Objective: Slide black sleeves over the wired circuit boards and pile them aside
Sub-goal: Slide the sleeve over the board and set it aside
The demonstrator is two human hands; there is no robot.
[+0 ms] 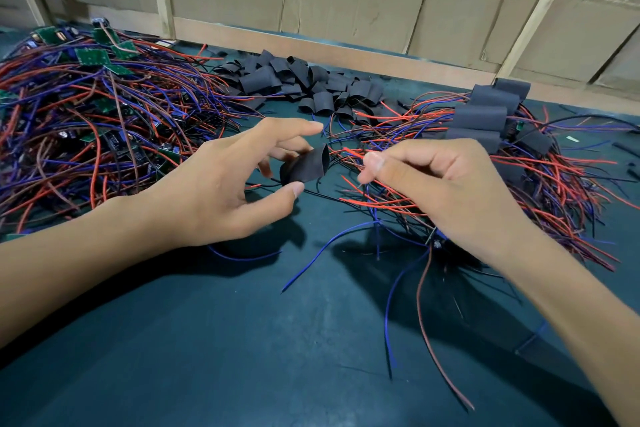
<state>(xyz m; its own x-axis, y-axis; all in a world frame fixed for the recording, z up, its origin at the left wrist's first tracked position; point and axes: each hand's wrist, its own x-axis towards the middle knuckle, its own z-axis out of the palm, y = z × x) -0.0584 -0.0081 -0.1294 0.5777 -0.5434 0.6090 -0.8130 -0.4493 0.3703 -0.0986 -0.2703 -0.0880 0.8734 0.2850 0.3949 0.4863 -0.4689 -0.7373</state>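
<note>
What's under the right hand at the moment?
Blue, red and brown wires run out from beneath the right hand onto the green table. A small bit of circuit board peeks out below the wrist; the rest is covered by the hand.

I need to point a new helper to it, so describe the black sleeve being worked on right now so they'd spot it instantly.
Start at the dark green table, then find the left hand near its middle. The black sleeve is pinched in its fingertips, raised with its mouth open, unlike the loose sleeves piled behind it.
</note>
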